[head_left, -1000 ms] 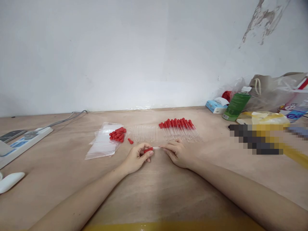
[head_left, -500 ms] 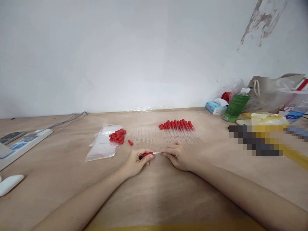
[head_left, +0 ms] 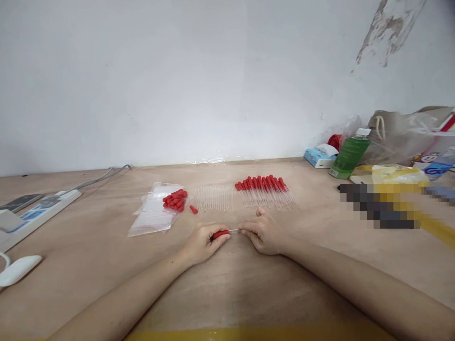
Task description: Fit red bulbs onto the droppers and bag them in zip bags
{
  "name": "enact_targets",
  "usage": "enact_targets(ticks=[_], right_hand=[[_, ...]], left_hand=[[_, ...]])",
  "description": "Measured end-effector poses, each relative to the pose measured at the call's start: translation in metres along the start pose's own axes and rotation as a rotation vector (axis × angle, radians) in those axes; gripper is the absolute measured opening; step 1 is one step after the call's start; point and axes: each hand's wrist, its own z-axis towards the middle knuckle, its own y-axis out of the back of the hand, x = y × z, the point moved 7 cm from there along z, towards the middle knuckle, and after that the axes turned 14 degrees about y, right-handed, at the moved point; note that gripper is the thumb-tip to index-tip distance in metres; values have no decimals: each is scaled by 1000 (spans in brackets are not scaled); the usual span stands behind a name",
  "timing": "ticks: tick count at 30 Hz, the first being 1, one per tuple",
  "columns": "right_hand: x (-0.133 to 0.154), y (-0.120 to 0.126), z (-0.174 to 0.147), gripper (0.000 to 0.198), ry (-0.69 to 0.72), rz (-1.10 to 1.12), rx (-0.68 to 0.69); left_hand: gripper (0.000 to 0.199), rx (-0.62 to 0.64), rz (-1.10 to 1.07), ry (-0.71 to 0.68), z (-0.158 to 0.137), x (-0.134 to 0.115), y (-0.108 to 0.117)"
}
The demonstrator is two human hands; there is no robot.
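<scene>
The left hand (head_left: 202, 245) is closed on a smooth red rubber-like bulb (head_left: 220, 234), its thumb and fingers pressed round the sides. The right hand (head_left: 261, 233) pinches the far end of a thin, clear, straight tube (head_left: 233, 230) that meets the bulb's mouth. Bulb and tube lie between the hands, low over the pale brown wooden table (head_left: 199, 293), their shared long axis running nearly level from left to right, mouth towards the right hand. The fingers hide the bulb's rounded end and the tube's tip; how far the tube sits inside the bulb I cannot tell.

Just beyond the hands, a single loose red bulb (head_left: 193, 209) lies with its fat end towards the person, near a row of clear slender tubes (head_left: 213, 198) pointing away. To the right, red-topped clear droppers (head_left: 261, 183) lie side by side, bulbs at the far end. To the left, a heap of red bulbs (head_left: 175, 200) rests on flat transparent plastic bags (head_left: 151, 225).

Farther right, the green-labelled bottle (head_left: 350, 156) and blue-and-white tissue box (head_left: 320, 156) carry print too small to read. A pixelated patch masks dark items (head_left: 378, 208) nearby.
</scene>
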Motion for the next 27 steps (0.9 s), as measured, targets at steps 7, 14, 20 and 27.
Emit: enact_targets(ticks=[7,14,20,27], right_hand=[[3,-5,1,23,4,41,12],[7,-1,5,24,-30,2,77],[-34,25,-3,22,-386,56,-24],[-104,33,4,29,-818,-56,-83]], left_hand=[[20,9,-6,-66,-2,-3,-1],[20,77,12,-85,3,-3,5],[33,-367,236,-27,8,24,51],[23,-541,593,98,14,56,64]])
